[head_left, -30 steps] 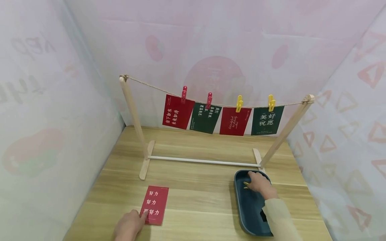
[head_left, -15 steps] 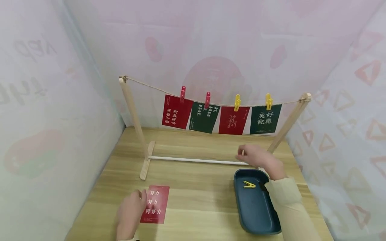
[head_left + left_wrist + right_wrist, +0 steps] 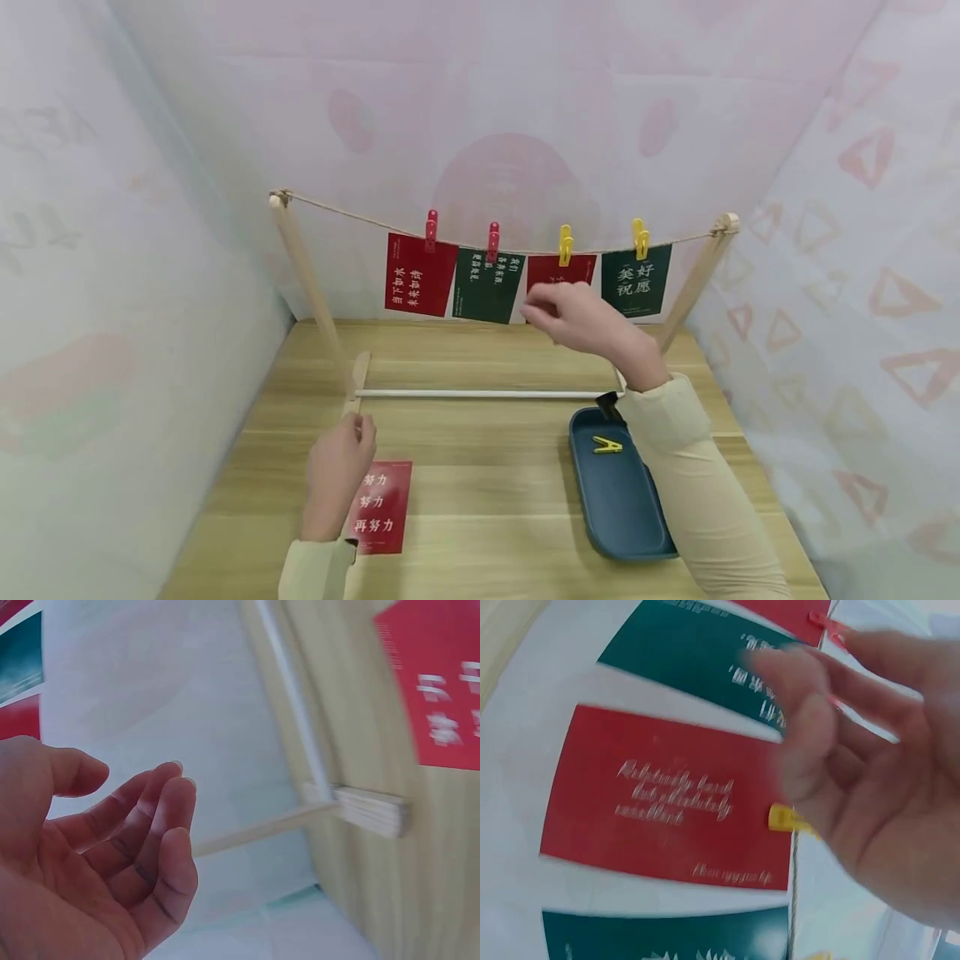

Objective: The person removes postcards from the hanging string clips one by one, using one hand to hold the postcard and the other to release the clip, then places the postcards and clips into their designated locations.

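Observation:
My right hand (image 3: 588, 321) is raised in front of a hanging red card (image 3: 577, 268), its fingers loosely bent and nothing seen between them. In the right wrist view this card (image 3: 667, 802) shows white script and a yellow clothespin (image 3: 786, 818) at its edge. My left hand (image 3: 341, 471) hovers over the left side of a red card (image 3: 386, 500) with white characters on the table, covering part of it. Its fingers (image 3: 172, 802) curve loosely around empty space in the left wrist view. One yellow clothespin (image 3: 607, 445) lies in a dark blue tray (image 3: 626, 521).
A wooden stand carries a string between its left post (image 3: 311, 283) and right post (image 3: 693, 287). From it hang another red card (image 3: 420, 279) and two green cards (image 3: 487, 287), held by red clothespins (image 3: 431, 232) and yellow ones (image 3: 641, 240). A white bar (image 3: 480, 393) joins the feet.
My right hand has left the tray and risen up and leftward to the hanging cards. My left hand has let go of the table card and lifted forward. The view has shifted slightly.

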Available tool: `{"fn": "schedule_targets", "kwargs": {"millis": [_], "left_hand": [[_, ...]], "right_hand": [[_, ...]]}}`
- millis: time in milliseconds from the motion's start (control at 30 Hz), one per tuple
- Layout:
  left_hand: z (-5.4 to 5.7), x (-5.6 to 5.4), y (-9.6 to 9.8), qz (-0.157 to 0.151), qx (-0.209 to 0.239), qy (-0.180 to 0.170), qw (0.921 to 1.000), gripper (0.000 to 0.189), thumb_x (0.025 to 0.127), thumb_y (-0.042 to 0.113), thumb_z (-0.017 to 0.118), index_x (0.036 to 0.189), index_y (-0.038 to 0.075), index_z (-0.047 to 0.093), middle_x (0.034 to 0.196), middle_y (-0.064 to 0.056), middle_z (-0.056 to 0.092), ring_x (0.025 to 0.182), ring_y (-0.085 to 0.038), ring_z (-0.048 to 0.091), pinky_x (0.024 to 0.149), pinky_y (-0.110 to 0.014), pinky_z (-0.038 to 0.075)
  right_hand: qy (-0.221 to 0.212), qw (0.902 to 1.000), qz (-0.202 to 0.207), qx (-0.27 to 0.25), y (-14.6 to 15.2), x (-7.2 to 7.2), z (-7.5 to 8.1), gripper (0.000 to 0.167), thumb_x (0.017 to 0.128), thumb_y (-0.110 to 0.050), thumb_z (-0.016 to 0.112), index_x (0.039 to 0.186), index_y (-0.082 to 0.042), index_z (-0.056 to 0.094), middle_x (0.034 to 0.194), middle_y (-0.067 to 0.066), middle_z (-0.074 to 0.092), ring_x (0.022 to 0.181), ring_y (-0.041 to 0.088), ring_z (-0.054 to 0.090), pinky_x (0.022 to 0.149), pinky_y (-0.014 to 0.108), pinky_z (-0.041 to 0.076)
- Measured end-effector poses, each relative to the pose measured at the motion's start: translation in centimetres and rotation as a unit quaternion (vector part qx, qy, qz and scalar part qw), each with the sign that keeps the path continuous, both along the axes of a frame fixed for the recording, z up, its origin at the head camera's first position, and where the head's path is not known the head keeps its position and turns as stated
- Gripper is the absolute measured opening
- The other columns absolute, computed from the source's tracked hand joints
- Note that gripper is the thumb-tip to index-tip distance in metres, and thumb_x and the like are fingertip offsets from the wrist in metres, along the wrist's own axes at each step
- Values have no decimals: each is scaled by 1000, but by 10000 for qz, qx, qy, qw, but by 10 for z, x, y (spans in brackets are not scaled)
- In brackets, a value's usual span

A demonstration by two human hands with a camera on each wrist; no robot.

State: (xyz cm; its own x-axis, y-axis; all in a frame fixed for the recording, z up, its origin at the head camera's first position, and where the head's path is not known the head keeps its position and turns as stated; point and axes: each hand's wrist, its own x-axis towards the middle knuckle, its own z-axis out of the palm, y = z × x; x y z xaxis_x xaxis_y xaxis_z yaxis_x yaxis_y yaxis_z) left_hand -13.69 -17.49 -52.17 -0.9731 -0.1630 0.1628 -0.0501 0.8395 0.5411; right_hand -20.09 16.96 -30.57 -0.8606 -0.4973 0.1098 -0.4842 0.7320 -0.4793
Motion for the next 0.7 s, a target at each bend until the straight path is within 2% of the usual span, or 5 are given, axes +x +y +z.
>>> {"fn": "schedule_targets", "kwargs": {"millis": [100,200,300,400,700], "left_hand": [[12,-11,3,-41,145,124,9998,36,102,30,44,105,1,65,76,-12,68,55,-20,56,47,-32,43],[23,-23,5,-187,304,515,9980,36,102,30,45,112,1,63,86,-16,71,66,-27,65,55,-39,51],[34,-36,7,-362,503,902,9940,39,103,31,46,120,-1,59,95,-19,72,80,-32,70,67,-47,56],[45,-46,8,-330,863,1031,9904,43,103,33,44,127,-1,55,99,-20,72,85,-34,70,72,-50,56],[70,-65,7,-552,2087,408,9756,56,104,46,38,143,6,39,135,-22,57,122,-39,58,99,-53,48]], "right_hand": [[763,9964,-47,-376,-13,-2,6,12,98,-19,60,102,-11,68,81,4,66,65,16,56,64,28,51],[1208,9915,2,-483,-23,-6,15,12,98,-17,60,101,-9,67,84,5,68,67,17,55,64,28,49],[1427,9883,70,-527,-31,-13,25,12,98,-16,59,102,-8,68,90,6,69,71,18,57,68,30,51],[1459,9876,73,-581,-38,-19,33,16,98,-17,59,105,-7,68,98,8,70,81,20,62,76,32,54],[1386,9899,-128,-272,-60,-38,45,31,96,-23,63,121,-6,63,114,10,67,99,23,63,89,35,54]]}}
